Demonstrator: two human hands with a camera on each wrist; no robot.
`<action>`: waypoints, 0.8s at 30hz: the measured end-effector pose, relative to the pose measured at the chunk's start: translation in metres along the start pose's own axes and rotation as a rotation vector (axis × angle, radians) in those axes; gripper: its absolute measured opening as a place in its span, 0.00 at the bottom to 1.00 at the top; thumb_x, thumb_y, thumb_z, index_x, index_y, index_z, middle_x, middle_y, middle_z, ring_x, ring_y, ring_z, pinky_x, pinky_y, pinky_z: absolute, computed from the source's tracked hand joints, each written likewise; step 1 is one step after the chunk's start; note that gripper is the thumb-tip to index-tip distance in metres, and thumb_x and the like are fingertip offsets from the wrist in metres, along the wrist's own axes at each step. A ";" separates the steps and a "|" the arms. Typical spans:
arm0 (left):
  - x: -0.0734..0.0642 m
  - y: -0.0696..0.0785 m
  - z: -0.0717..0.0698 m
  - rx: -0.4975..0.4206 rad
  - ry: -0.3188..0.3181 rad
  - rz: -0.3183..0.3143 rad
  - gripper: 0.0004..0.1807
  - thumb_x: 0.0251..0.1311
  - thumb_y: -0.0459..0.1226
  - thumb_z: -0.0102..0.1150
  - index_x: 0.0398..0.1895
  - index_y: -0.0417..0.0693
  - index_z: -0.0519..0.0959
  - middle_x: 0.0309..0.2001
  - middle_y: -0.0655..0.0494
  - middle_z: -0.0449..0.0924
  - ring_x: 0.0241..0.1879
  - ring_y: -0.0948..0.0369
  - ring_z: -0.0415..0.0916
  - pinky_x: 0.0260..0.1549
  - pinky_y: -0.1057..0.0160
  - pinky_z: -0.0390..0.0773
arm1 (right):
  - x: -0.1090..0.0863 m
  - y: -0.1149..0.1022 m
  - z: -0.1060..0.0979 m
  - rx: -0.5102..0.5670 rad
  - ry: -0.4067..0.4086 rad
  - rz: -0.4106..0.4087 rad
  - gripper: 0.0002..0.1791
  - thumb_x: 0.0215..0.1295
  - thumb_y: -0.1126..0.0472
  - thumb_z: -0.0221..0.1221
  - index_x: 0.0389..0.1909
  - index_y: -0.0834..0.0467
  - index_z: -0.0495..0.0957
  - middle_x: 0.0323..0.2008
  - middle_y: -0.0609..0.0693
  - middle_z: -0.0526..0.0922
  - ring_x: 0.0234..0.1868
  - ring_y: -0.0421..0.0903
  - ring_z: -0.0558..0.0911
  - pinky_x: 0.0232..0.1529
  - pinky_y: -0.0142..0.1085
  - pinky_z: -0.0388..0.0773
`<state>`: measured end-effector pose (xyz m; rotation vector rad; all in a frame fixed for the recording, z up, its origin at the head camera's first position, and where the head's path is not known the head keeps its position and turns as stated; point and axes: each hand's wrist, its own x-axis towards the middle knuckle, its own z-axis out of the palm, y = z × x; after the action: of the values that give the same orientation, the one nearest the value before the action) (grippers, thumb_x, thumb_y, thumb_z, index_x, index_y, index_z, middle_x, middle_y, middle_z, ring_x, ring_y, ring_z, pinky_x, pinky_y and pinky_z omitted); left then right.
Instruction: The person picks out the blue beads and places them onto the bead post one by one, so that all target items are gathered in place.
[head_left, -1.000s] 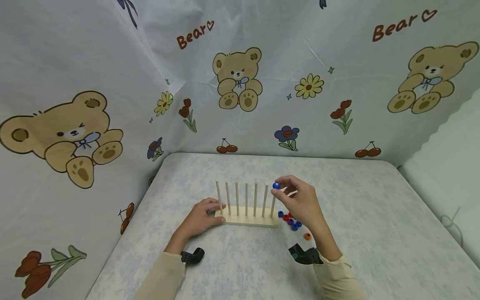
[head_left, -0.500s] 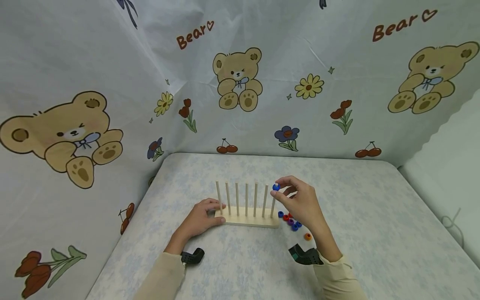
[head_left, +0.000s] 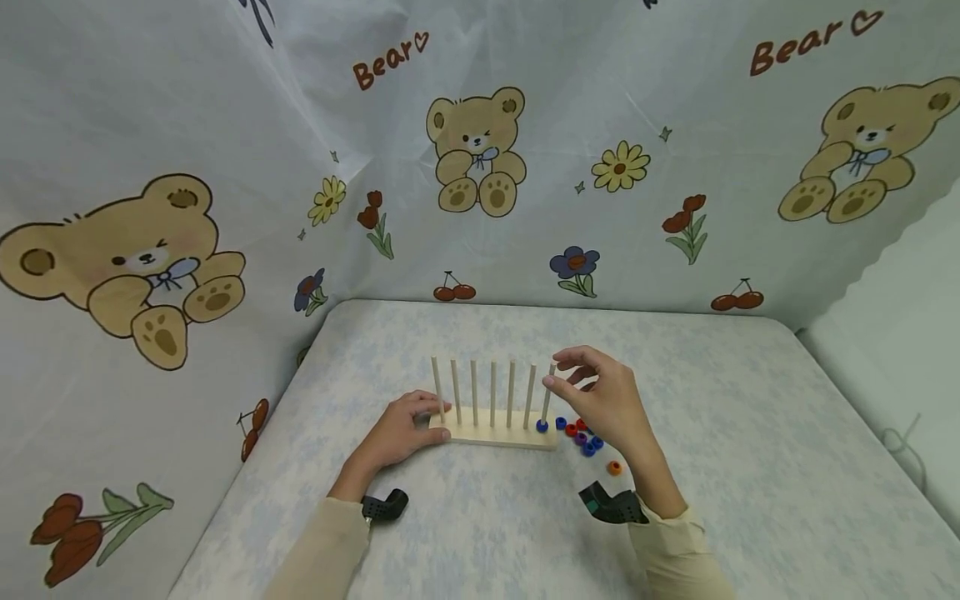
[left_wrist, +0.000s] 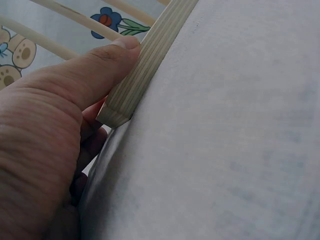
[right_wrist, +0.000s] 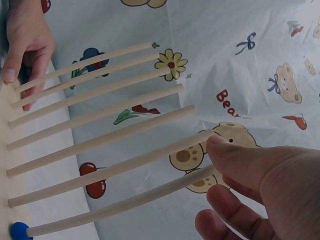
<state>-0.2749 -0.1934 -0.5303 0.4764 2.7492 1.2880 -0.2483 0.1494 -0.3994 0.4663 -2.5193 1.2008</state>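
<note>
A pale wooden peg stand [head_left: 491,433] with a row of several upright pegs sits on the table. My left hand [head_left: 401,429] grips its left end, the thumb lying along the front of the base [left_wrist: 145,67] and the fingers behind. At the foot of the rightmost peg [right_wrist: 120,205] rests a blue bead [head_left: 542,426], threaded on it. Up at that peg's tip is my right hand [head_left: 603,396], its thumb and forefinger parted on either side, holding no bead. The right thumb hides the tip in the right wrist view.
Right of the stand lie several loose beads: blue ones [head_left: 588,449], red ones [head_left: 572,430] and a purple one [head_left: 581,438]. An orange bead [head_left: 614,467] lies nearer the front. A bear-print cloth [head_left: 480,250] hangs behind the table [head_left: 487,533].
The blue bead, earlier between my right fingertips at the rightmost peg's tip, has been let go and has slid down to the base. My left hand keeps its grip on the stand.
</note>
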 end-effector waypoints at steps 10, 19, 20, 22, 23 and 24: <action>-0.003 -0.006 -0.002 -0.013 0.020 -0.001 0.25 0.52 0.58 0.72 0.56 0.74 0.81 0.59 0.69 0.75 0.65 0.56 0.70 0.63 0.43 0.71 | 0.005 -0.002 -0.008 0.017 0.024 -0.093 0.15 0.65 0.55 0.68 0.51 0.53 0.83 0.44 0.48 0.86 0.38 0.40 0.81 0.39 0.34 0.82; -0.006 -0.004 -0.004 -0.026 0.026 0.019 0.25 0.53 0.55 0.73 0.56 0.69 0.83 0.57 0.69 0.76 0.64 0.57 0.70 0.64 0.43 0.71 | 0.004 0.000 -0.017 -0.007 0.088 -0.170 0.14 0.64 0.59 0.68 0.50 0.53 0.83 0.44 0.47 0.86 0.37 0.39 0.80 0.37 0.36 0.83; -0.005 -0.003 -0.004 -0.024 0.024 0.019 0.25 0.53 0.55 0.73 0.56 0.69 0.83 0.57 0.69 0.76 0.64 0.57 0.70 0.64 0.44 0.71 | 0.003 0.001 -0.020 -0.011 0.099 -0.177 0.14 0.64 0.59 0.68 0.50 0.53 0.83 0.43 0.47 0.86 0.37 0.38 0.80 0.37 0.35 0.83; -0.003 0.001 -0.002 -0.026 0.016 0.030 0.25 0.53 0.55 0.73 0.56 0.69 0.83 0.57 0.67 0.76 0.64 0.56 0.71 0.63 0.43 0.71 | 0.001 0.004 -0.026 -0.015 0.129 -0.180 0.13 0.64 0.61 0.69 0.49 0.53 0.83 0.43 0.47 0.86 0.36 0.37 0.79 0.37 0.31 0.82; -0.001 0.002 -0.001 -0.025 0.010 0.033 0.25 0.53 0.56 0.73 0.56 0.69 0.83 0.58 0.67 0.76 0.64 0.55 0.71 0.63 0.43 0.71 | 0.000 0.005 -0.029 -0.018 0.147 -0.179 0.13 0.63 0.61 0.69 0.49 0.53 0.84 0.43 0.46 0.86 0.36 0.37 0.79 0.37 0.29 0.81; 0.000 0.003 0.000 -0.021 0.003 0.037 0.25 0.53 0.56 0.73 0.56 0.69 0.83 0.58 0.66 0.76 0.64 0.55 0.71 0.63 0.43 0.71 | -0.002 0.007 -0.032 -0.021 0.165 -0.178 0.14 0.63 0.62 0.69 0.49 0.53 0.84 0.42 0.46 0.86 0.36 0.37 0.79 0.37 0.28 0.81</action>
<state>-0.2743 -0.1915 -0.5276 0.5261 2.7387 1.3253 -0.2455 0.1788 -0.3859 0.5492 -2.2964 1.0980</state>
